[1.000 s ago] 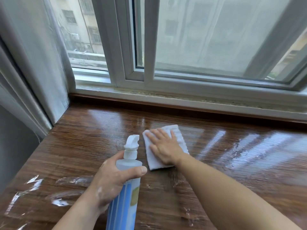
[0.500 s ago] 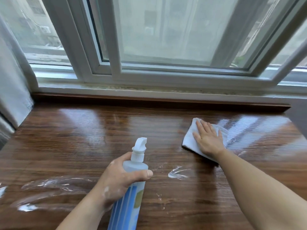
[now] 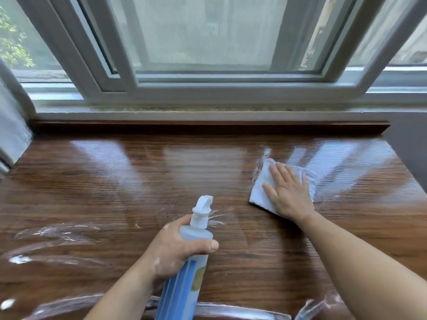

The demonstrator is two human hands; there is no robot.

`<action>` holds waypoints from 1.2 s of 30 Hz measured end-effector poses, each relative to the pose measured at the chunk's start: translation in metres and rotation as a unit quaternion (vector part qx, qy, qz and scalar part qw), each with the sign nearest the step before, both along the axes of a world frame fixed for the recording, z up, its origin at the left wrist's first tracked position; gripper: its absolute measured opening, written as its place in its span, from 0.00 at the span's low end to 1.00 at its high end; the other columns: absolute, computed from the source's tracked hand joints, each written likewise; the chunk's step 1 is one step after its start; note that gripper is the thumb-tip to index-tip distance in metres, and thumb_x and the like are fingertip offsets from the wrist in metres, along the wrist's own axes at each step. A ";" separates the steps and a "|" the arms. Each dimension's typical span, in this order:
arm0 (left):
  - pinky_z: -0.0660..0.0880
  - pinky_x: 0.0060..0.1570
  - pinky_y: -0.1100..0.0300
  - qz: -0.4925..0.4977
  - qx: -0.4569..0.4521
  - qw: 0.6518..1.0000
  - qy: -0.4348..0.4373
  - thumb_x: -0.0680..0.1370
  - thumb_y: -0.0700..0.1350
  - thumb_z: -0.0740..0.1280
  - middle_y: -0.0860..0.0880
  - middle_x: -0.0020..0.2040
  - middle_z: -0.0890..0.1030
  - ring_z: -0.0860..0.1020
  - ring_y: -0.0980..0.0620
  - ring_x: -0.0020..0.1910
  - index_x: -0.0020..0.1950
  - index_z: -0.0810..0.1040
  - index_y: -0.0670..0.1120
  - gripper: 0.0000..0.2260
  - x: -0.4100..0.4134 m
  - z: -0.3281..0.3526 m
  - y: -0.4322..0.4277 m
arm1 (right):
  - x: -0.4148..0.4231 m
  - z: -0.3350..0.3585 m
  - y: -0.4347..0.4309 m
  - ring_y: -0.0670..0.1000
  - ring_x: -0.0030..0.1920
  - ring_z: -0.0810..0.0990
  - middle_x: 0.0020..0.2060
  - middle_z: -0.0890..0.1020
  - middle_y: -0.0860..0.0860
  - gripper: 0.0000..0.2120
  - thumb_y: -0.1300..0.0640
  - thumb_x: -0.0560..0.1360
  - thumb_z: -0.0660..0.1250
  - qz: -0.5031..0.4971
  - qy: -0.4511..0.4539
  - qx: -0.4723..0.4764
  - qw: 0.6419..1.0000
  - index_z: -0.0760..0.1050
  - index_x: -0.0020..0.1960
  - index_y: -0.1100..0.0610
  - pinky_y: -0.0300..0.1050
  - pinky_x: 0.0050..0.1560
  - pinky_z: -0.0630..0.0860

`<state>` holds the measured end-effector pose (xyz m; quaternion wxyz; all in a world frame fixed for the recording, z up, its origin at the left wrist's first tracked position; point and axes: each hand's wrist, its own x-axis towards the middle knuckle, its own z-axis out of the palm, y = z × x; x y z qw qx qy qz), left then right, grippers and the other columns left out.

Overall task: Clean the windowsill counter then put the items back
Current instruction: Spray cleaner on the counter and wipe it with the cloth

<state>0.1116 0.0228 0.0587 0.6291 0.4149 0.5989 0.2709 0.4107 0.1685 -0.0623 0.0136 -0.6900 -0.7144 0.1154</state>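
The left hand (image 3: 175,252) grips the shoulder of a translucent pale-blue plastic spray bottle (image 3: 182,294), thumb wrapped across its front and fingers curled behind. White flecks spot the skin of that hand. The bottle's white trigger nozzle (image 3: 202,210) points away from the person. Its blue label carries a yellow-green patch, and no writing on it can be read.

The right hand (image 3: 288,195) lies flat, fingers straight and slightly spread, pressing on a white folded cloth (image 3: 260,189) of soft ribbed weave. The cloth rests on the right part of the glossy dark-brown wood-grain windowsill counter (image 3: 115,181), near its right edge and well apart from the bottle.

Wet, shiny streaks (image 3: 46,234) run across the counter's near left, and thinner ones lie just beyond the nozzle. The middle and left of the surface are bare, reflecting the daylight. A low raised wooden strip (image 3: 208,129) bounds the back. Behind it stand the pale grey window frame (image 3: 208,88) and a fine mesh screen (image 3: 203,31). A grey wall (image 3: 411,146) closes the right side, and a pale curtain (image 3: 11,130) the left.
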 end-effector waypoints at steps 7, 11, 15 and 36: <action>0.72 0.41 0.53 0.024 -0.018 0.998 0.050 0.59 0.52 0.82 0.49 0.37 0.79 0.76 0.50 0.36 0.41 0.81 0.48 0.17 0.018 -0.001 -0.027 | -0.005 0.006 -0.003 0.50 0.81 0.42 0.82 0.47 0.46 0.32 0.36 0.82 0.45 0.017 -0.005 -0.008 1.000 0.45 0.83 0.46 0.63 0.78 0.39; 0.72 0.42 0.54 0.027 -0.020 0.998 0.060 0.59 0.52 0.80 0.49 0.37 0.78 0.75 0.50 0.36 0.45 0.80 0.45 0.20 0.025 0.000 -0.045 | -0.008 0.005 -0.005 0.50 0.81 0.42 0.82 0.48 0.46 0.32 0.35 0.82 0.44 0.022 -0.006 0.000 1.000 0.45 0.82 0.46 0.63 0.78 0.39; 0.73 0.42 0.57 0.033 -0.029 0.998 0.051 0.59 0.53 0.80 0.50 0.37 0.79 0.76 0.52 0.36 0.51 0.82 0.46 0.24 0.022 0.002 -0.060 | -0.014 0.004 -0.021 0.52 0.82 0.42 0.83 0.47 0.47 0.33 0.35 0.82 0.42 0.053 -0.015 -0.015 0.998 0.43 0.83 0.47 0.65 0.78 0.39; 0.76 0.46 0.56 0.031 -0.012 0.997 0.071 0.55 0.60 0.78 0.51 0.39 0.82 0.78 0.55 0.37 0.52 0.83 0.59 0.26 -0.036 -0.013 -0.056 | -0.086 0.000 0.029 0.52 0.82 0.42 0.83 0.47 0.47 0.34 0.34 0.82 0.42 0.036 -0.013 -0.021 0.999 0.45 0.83 0.48 0.66 0.78 0.41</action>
